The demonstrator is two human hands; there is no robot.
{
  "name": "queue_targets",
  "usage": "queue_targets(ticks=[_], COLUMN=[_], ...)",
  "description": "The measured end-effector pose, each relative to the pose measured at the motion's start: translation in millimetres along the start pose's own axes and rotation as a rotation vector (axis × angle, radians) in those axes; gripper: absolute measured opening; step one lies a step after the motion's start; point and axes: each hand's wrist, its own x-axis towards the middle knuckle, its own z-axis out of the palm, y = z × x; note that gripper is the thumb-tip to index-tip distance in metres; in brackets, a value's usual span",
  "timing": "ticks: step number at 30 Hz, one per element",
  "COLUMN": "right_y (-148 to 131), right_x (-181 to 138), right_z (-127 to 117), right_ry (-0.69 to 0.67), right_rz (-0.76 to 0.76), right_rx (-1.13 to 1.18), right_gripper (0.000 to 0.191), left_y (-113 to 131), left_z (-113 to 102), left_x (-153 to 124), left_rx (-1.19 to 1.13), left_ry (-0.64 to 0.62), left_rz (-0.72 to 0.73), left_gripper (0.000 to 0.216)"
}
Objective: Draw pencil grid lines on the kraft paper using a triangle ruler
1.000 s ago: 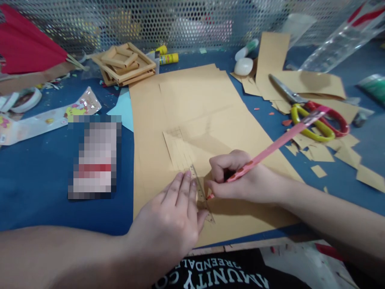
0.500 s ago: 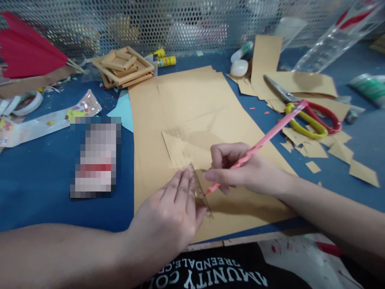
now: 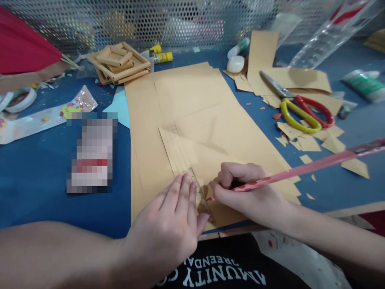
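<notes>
My left hand [image 3: 173,218] lies with fingers stretched out, pressing a clear ruler [image 3: 202,197] onto a large tan paper sheet [image 3: 192,88]. Its thumb rests near the ruler's lower end. A narrow tan paper piece [image 3: 169,149] lies at an angle under the ruler's upper part. In my right hand [image 3: 255,202], closed in a writing grip, is a pink pencil [image 3: 300,170]. The pencil's tip meets the right edge of the ruler low on the sheet, and its long shaft leans far over to the right.
Scissors [image 3: 300,112] with red and yellow handles lie at right among paper scraps [image 3: 355,166]. Stacked cardboard frames [image 3: 120,66] and a glue stick [image 3: 164,57] sit behind the sheet. A blurred-out item [image 3: 92,152] and tape rolls [image 3: 22,100] are at left. A plastic bottle [image 3: 327,36] stands back right.
My right hand has shifted right and slightly down, and the pencil has tilted much lower to the right. My left hand still presses the ruler. The whole view has shifted slightly.
</notes>
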Motion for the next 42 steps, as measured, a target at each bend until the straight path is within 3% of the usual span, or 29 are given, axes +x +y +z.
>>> queue_targets(ticks=[26,42], right_y=[2.1,0.8], right_x=[0.2,-0.6], right_z=[-0.1,-2.9], right_ry=[-0.035,-0.218], right_rz=[0.004,0.037], right_rx=[0.011,0.107], right_gripper=[0.032,0.034], left_y=[-0.5,-0.3], left_z=[-1.3,-1.5], left_x=[0.5,2.2], left_rx=[0.049,0.031], left_ry=[-0.03,-0.022], left_rz=[0.038,0.022], left_gripper=[0.038,0.035])
